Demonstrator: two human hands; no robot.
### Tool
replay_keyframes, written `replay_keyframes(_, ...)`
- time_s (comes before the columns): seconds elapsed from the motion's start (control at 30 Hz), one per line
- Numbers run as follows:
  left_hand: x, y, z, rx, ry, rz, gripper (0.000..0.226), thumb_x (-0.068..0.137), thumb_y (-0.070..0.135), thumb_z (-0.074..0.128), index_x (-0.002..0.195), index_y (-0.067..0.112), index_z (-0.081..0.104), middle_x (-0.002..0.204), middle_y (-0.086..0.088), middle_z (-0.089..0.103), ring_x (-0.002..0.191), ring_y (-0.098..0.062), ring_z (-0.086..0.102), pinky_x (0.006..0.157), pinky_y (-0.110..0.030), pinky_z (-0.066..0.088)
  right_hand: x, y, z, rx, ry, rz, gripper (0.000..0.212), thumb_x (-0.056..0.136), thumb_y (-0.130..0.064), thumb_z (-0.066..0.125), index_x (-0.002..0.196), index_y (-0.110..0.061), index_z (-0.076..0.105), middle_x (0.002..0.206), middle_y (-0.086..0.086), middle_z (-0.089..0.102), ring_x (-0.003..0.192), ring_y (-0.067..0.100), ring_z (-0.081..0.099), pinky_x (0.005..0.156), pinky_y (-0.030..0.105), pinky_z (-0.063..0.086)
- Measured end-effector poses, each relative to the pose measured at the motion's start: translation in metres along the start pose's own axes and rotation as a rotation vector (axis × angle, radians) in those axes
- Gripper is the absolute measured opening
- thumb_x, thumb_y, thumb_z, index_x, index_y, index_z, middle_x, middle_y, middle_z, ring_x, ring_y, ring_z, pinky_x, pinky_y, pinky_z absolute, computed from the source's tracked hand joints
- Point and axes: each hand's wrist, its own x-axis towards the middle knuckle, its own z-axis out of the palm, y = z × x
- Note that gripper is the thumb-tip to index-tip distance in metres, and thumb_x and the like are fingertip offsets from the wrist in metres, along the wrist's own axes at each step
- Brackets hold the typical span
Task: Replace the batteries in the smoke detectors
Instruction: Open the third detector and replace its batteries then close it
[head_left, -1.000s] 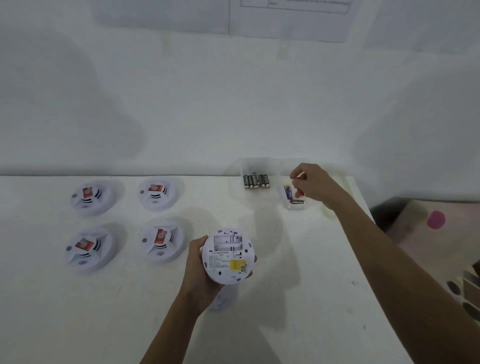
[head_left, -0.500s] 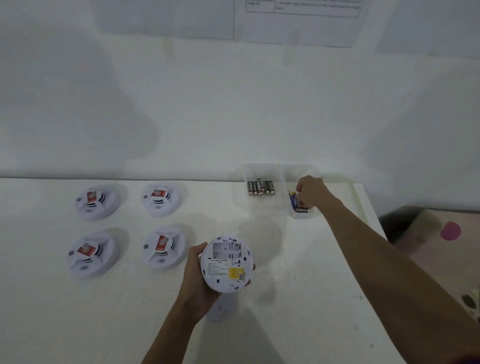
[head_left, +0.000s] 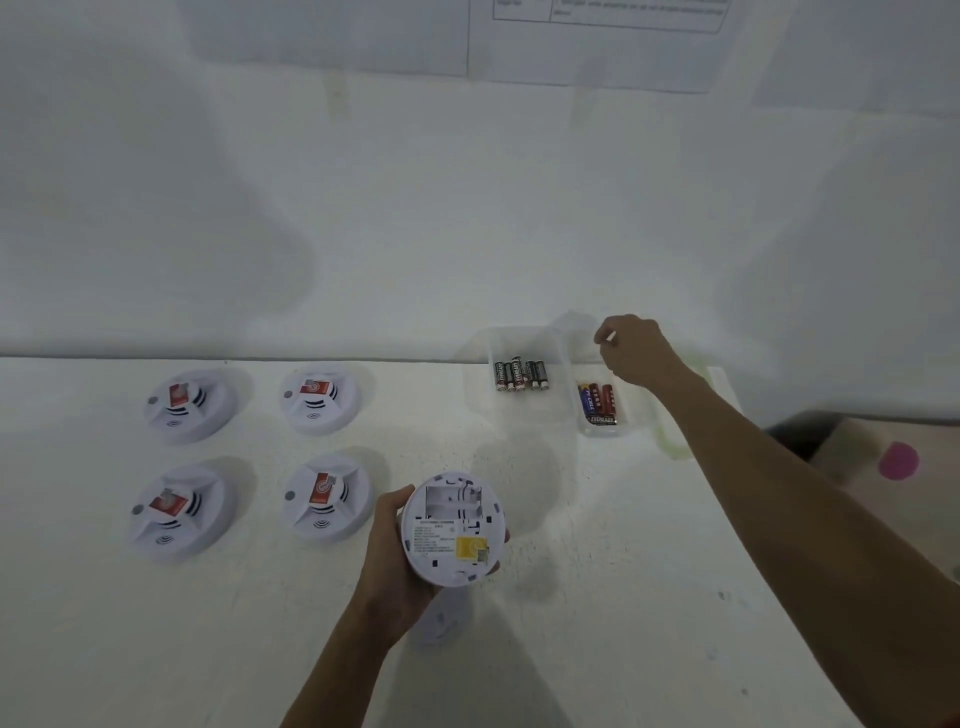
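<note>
My left hand (head_left: 387, 556) grips a white smoke detector (head_left: 454, 530) above the table, back side up, and its battery bay shows no batteries. My right hand (head_left: 636, 351) hovers over the far end of a clear bin (head_left: 597, 432) with its fingers curled together; I see nothing between them. In that bin lie a blue battery (head_left: 586, 400), two red ones and a black one. A second clear bin (head_left: 478, 395) to its left holds several dark batteries (head_left: 521, 375).
Several more smoke detectors lie face up at the left in two rows, such as the one at the near left (head_left: 176, 512). A white cover piece (head_left: 441, 623) lies on the table under my left hand. The table's right edge drops to a floor with a pink object (head_left: 897, 460).
My right hand carried a battery down into the right bin, then rose toward the bin's far end without it. The bin now shows more batteries. The left hand kept the detector steady.
</note>
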Motion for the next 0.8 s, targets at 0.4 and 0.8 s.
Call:
replay_keyframes(0.4,0.000,0.003,-0.003,-0.004,0.012,-0.004,0.083,0.040,0.045,0.084,0.110,0.003,0.069,0.120,-0.029,0.060,0.105,-0.046,0.061,0.074,-0.050,0.055,0.014,-0.052,0.049,-0.321,-0.249,-0.376,0.040,0.089,-0.010,0.054,0.130,-0.010,0.052,0.125,0.013,0.052,0.113,0.031,0.051,0.094,0.038,0.043)
replay_keyframes(0.8,-0.004,0.004,-0.013,0.021,0.033,0.045,0.083,0.041,0.048,0.084,0.108,0.001,0.070,0.121,-0.033,0.057,0.101,-0.048,0.061,0.073,-0.051,0.054,0.032,-0.055,0.082,-0.617,-0.327,-0.488,0.032,0.083,-0.015,0.061,0.112,-0.004,0.052,0.115,0.013,0.049,0.100,0.030,0.050,0.083,0.039,0.048)
